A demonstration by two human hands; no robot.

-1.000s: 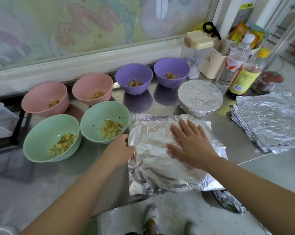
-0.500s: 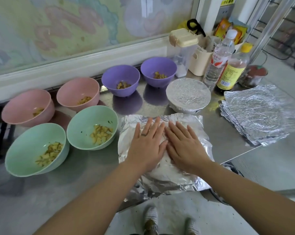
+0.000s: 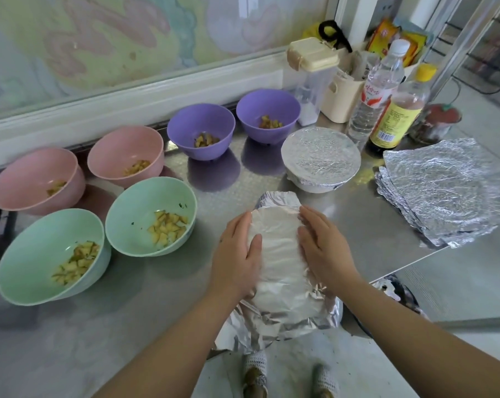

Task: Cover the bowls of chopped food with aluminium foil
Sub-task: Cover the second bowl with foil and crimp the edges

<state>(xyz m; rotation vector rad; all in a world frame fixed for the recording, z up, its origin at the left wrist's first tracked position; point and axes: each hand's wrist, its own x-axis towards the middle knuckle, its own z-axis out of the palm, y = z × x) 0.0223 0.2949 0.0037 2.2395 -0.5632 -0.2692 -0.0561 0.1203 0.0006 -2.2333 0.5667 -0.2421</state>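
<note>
A foil sheet (image 3: 274,254) lies moulded over a bowl at the counter's front edge; the bowl under it is hidden. My left hand (image 3: 237,259) cups the foil's left side and my right hand (image 3: 323,248) cups its right side, both pressing it down around the rim. Loose foil hangs crumpled at the near side. Behind it stands a bowl fully covered in foil (image 3: 320,159). Uncovered bowls of chopped food sit to the left: two green (image 3: 36,254) (image 3: 136,208), two pink (image 3: 27,173) (image 3: 119,150), two purple (image 3: 197,122) (image 3: 266,104).
A stack of foil sheets (image 3: 444,191) lies at the right of the steel counter (image 3: 372,225). At the back right stand a clear water bottle (image 3: 378,90), a yellow-capped bottle (image 3: 398,110) and a lidded clear container (image 3: 312,73). The counter's front edge runs just under my wrists.
My hands slid from the top of the flat foil out to its two sides. The sheet's left and right edges are now folded down around the bowl.
</note>
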